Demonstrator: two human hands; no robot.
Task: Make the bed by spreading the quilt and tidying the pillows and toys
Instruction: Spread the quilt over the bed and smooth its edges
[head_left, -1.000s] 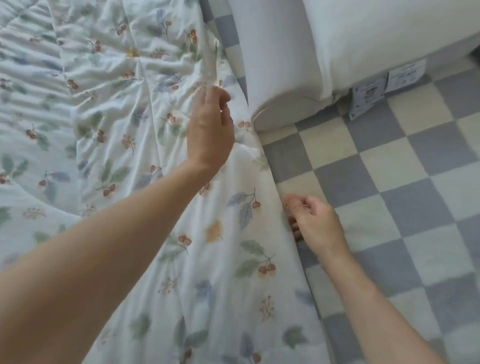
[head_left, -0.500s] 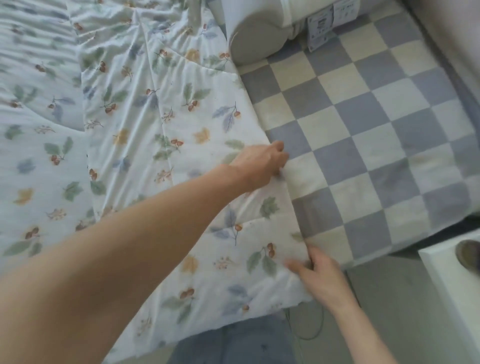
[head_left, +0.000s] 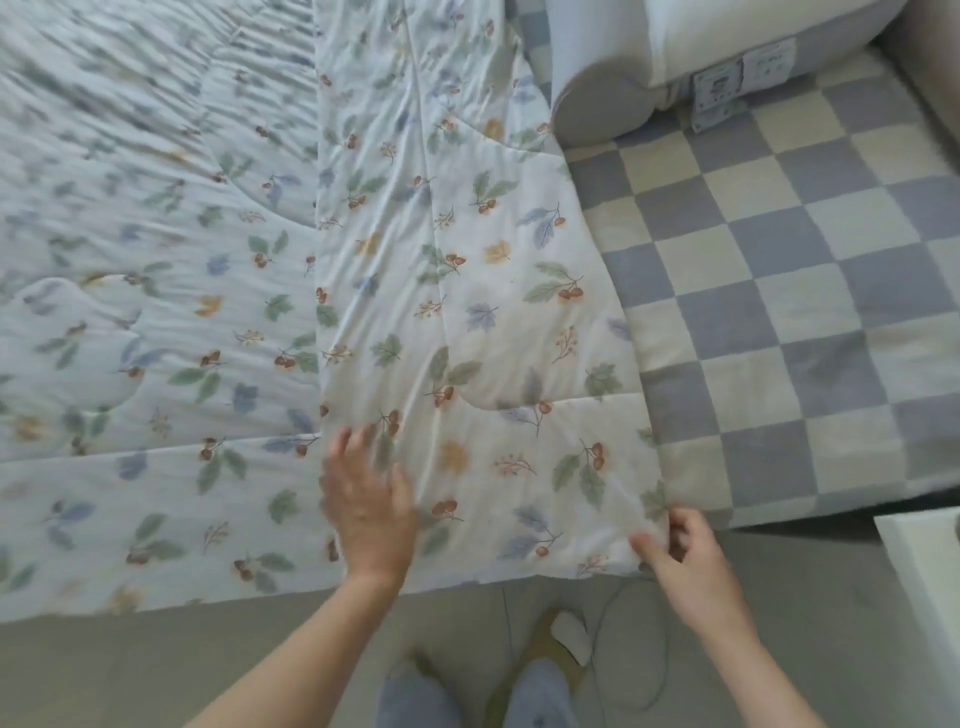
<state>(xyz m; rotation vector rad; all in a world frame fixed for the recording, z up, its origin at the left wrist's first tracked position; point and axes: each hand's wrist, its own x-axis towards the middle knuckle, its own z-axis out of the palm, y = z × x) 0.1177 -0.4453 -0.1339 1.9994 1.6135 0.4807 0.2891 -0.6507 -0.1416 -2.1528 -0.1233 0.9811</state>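
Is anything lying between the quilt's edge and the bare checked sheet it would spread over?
Nothing visible: the checked sheet beside the quilt is bare up to the pillow at the far end.

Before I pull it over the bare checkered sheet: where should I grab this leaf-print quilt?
Take the quilt at its near right corner, where the right hand already pinches it, coming from the foot of the bed. Two free edges meet there, so fingers can slip under. The left hand lies flat on top.
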